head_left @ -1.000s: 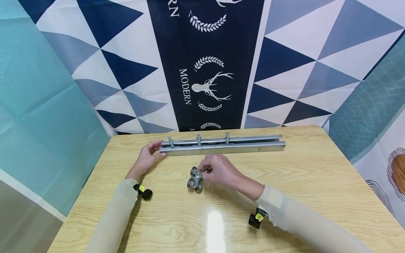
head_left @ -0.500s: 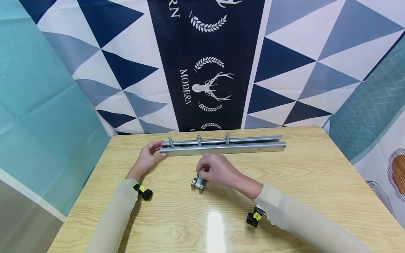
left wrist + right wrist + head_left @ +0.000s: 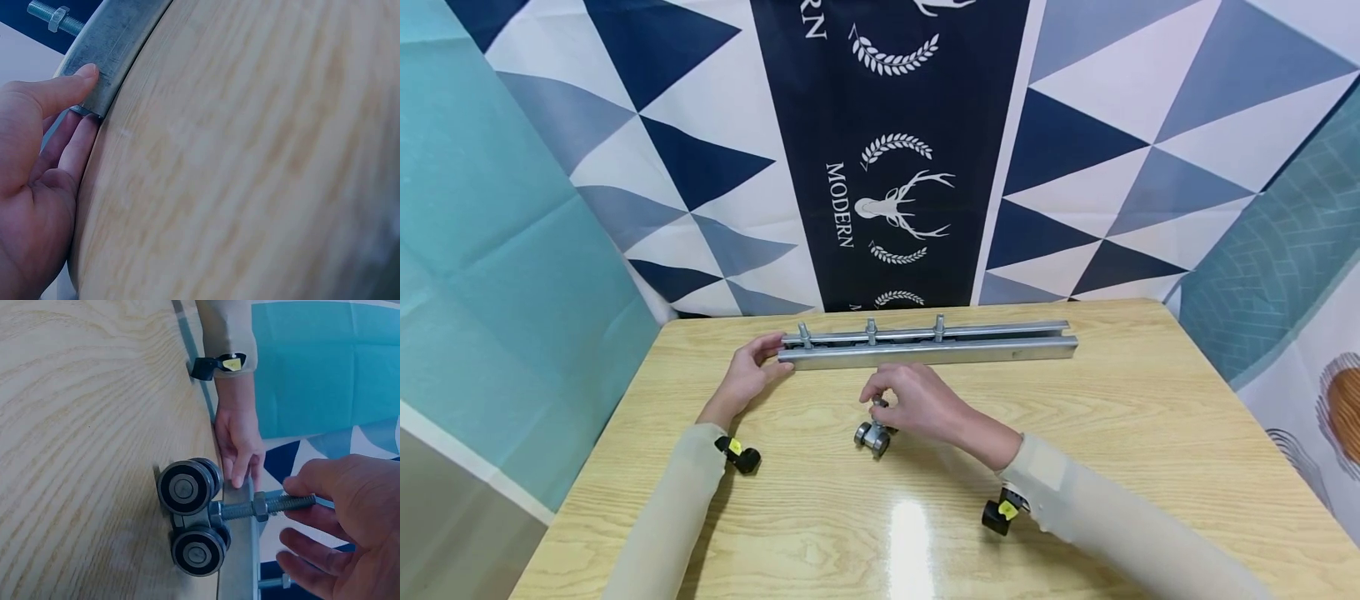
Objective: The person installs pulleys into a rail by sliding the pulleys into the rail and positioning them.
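Note:
A roller trolley (image 3: 874, 439) stands on its wheels on the table, in front of a long metal rail. Its threaded bolt (image 3: 237, 511) points up from the wheels, with a nut partway along. My right hand (image 3: 925, 402) has thumb and index finger about the upper end of that bolt, while the other fingers spread loosely. At the far left my left hand (image 3: 747, 379) grips the end of the slotted rail (image 3: 940, 353), thumb on its near face and fingers at its open end. Several bolts, such as this upright one (image 3: 872, 332), stick up out of the rail's slot.
The rail lies lengthwise near the back edge of the wooden table (image 3: 1075, 467). Behind it hangs a patterned cloth (image 3: 887, 208), with a turquoise sheet (image 3: 512, 267) at the left side.
The trolley has gone from tilted, with its wheels turned toward me, to standing with the bolt upright. My right hand shifted slightly left and its index finger lifted a little. My left hand stayed still.

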`<state>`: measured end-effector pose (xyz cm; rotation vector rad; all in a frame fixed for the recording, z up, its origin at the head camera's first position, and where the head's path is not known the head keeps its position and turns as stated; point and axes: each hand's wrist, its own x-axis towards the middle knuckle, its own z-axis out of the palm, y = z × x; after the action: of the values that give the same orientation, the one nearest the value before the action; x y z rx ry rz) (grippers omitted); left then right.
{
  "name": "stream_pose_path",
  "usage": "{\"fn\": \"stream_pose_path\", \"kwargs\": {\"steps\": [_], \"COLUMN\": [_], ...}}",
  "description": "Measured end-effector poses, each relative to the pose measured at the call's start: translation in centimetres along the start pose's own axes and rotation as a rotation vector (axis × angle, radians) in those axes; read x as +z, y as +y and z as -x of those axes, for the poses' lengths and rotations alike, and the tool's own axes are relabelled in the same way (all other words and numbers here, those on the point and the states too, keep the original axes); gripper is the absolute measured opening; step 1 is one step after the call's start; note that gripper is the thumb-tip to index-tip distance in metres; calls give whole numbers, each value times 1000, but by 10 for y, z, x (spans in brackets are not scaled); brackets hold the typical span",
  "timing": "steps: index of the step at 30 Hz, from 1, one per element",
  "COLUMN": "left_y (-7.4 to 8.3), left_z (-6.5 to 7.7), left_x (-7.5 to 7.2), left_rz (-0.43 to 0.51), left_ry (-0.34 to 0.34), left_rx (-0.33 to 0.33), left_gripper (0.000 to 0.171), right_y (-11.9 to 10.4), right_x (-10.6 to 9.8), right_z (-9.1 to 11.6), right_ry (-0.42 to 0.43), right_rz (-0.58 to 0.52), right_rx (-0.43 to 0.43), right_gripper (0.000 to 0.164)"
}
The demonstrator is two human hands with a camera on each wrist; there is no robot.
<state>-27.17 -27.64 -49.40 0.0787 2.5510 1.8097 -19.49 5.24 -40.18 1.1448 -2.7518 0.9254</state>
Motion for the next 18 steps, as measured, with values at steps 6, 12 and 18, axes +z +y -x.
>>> {"fn": "stream_pose_path", "kwargs": {"steps": [6, 12, 18], "left_y": [-1, -1, 1], "left_z": [-1, -1, 0], "left_x": [-2, -1, 0], "left_rz": [5, 7, 5], "left_ry": [-8, -3, 0], "left_rx": [1, -3, -4], "left_gripper": [65, 64, 65], "right_y": [0, -1, -1], "right_x": [-1, -1, 3], "right_z": [-1, -4, -7], "right_ry": [-43, -104, -157], "right_rz": [79, 54, 11], "right_rx": [-6, 47, 84], "right_gripper": [26, 31, 33]}}
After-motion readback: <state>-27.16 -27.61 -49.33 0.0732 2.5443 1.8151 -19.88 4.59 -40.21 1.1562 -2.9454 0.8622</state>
